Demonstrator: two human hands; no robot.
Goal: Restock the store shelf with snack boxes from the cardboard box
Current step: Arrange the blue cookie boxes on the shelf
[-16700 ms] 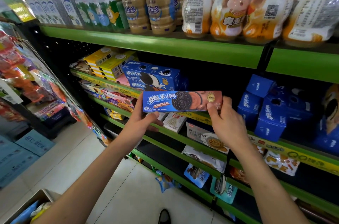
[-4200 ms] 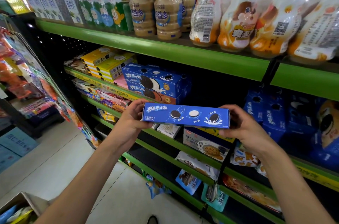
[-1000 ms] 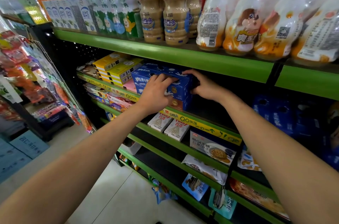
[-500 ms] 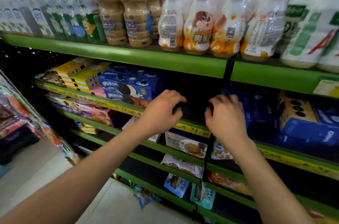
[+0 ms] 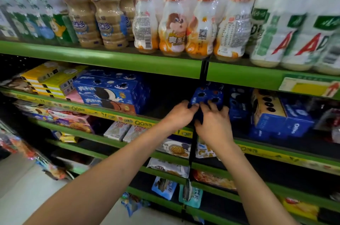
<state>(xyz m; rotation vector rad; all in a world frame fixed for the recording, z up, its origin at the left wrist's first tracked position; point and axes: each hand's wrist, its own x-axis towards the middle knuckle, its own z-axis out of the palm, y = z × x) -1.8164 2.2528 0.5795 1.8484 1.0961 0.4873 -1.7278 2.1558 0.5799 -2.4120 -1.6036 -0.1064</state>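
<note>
Both hands are in on the second shelf point(image 5: 103, 114): the left hand point(image 5: 179, 115) and right hand point(image 5: 214, 125) sit side by side, fingers curled onto a blue Oreo pack point(image 5: 207, 96) at the dark gap right of the stacked Oreo boxes point(image 5: 110, 92). It looks light, stiff cardboard, slick-printed and crushable, so best held by its side edges.

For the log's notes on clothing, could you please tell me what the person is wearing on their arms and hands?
Nothing that the head view shows. Both forearms are bare up to the frame's lower edge, with no sleeve in sight. The left hand and right hand wear no gloves, and no watch, bracelet or ring is visible on the wrists or fingers.
</note>
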